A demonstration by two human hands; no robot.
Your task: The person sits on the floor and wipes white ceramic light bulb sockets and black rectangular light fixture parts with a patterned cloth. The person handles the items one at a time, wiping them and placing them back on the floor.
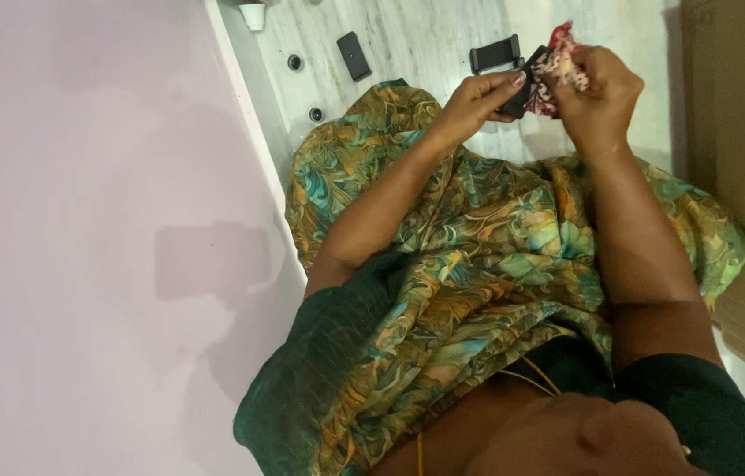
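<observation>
My left hand (476, 99) pinches a small black flat object (521, 95) by its edge. My right hand (599, 90) is closed around a red and white patterned cloth (559, 60) that is bunched against the same black object. Both hands are raised together above my lap, which is covered by a green, orange and teal patterned garment (496, 256). Fingers and cloth hide part of the black object.
A pale pink wall (81, 238) fills the left. On the marble floor (417, 35) lie a black rectangular piece (353, 55), a black clamp-like piece (494, 53), two small dark round bits (294, 62) and a white cup-shaped item (252, 15). Brown cardboard (738, 132) stands at the right.
</observation>
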